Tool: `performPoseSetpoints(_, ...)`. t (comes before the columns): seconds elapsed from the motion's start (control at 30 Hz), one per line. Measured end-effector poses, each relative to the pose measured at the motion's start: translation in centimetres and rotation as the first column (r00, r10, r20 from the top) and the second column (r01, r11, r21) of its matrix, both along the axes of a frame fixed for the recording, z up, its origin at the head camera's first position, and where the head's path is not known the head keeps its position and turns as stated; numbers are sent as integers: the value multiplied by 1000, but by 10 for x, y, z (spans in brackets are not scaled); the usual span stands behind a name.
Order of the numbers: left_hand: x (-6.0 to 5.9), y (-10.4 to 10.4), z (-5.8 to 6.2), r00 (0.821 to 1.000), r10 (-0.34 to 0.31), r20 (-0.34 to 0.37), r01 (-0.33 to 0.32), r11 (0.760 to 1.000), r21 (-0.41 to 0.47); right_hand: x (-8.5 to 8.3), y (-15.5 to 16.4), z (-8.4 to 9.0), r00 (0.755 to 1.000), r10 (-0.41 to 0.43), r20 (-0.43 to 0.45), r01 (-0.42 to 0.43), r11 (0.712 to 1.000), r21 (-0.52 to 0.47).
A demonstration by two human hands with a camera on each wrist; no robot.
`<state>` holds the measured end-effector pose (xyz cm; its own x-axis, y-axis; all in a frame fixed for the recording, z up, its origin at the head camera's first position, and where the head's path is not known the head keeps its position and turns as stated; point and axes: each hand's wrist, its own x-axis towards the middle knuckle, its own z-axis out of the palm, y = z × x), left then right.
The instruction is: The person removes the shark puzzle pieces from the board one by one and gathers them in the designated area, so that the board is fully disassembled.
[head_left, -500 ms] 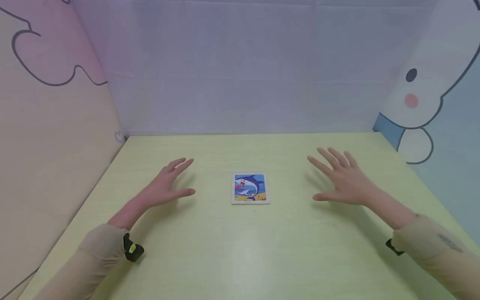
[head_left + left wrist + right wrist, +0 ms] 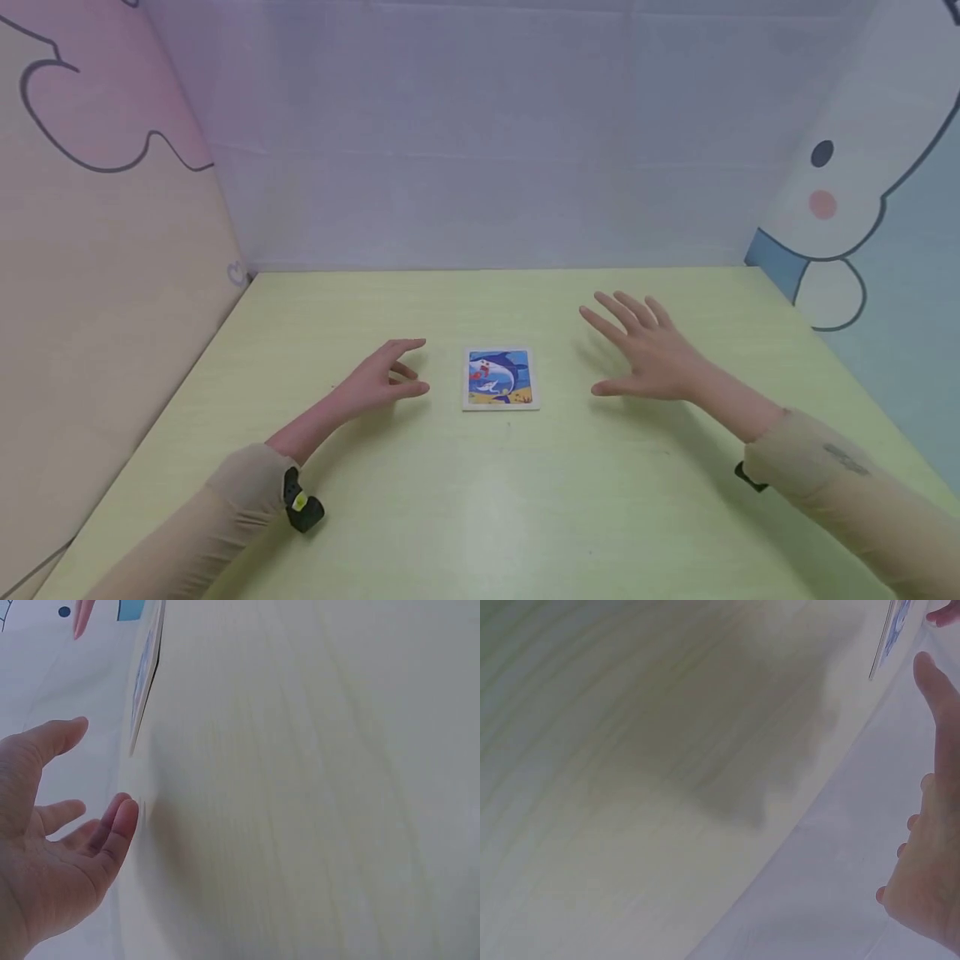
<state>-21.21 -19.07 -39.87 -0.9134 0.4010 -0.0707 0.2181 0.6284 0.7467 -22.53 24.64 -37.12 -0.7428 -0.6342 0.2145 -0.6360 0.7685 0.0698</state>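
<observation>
A flat square picture puzzle (image 2: pixel 500 379) with a white border and a blue whale printed on it lies in the middle of the table. To its left hovers my left hand (image 2: pixel 378 382), thumb and fingers apart and pointing at the puzzle's left edge, nothing between them. The left wrist view shows this hand (image 2: pixel 60 847) with loosely bent fingers and the puzzle (image 2: pixel 146 675) edge-on beyond them. On the other side my right hand (image 2: pixel 648 358) is held above the table, fingers spread, farther from the puzzle than the left. It too holds nothing.
The pale yellow-green table (image 2: pixel 480 500) ends at a plain light cloth wall (image 2: pixel 480 142) at the back. Printed side panels stand left (image 2: pixel 105 250) and right (image 2: pixel 900 267). Dark straps with small devices sit at both sleeve cuffs.
Both hands have moved inward towards the puzzle, the left coming closer to its edge with its fingers lower. The puzzle has stayed in place.
</observation>
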Motion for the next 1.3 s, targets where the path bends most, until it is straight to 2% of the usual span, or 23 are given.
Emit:
performPoseSetpoints(0.17,2,18,-6,997,24,69,-27,999,46,-6,-13,-3,1000,4,30,-5,1000,25)
performPoseSetpoints(0.53,-1,47,-13,994,12,110,-20,997,77,-8,-36,-8,998,53,46,-55,998,38)
performPoseSetpoints(0.83,-7,56,-19,994,-19,108,8,995,98,-15,-51,-14,995,87,43,-89,996,30)
performPoseSetpoints(1.07,-13,59,-20,991,-56,118,53,998,28,-18,-65,-15,991,121,64,-122,992,17)
performPoseSetpoints(1.3,-16,59,-14,985,-98,138,101,995,-12,-20,-79,-18,976,139,167,-131,990,-61)
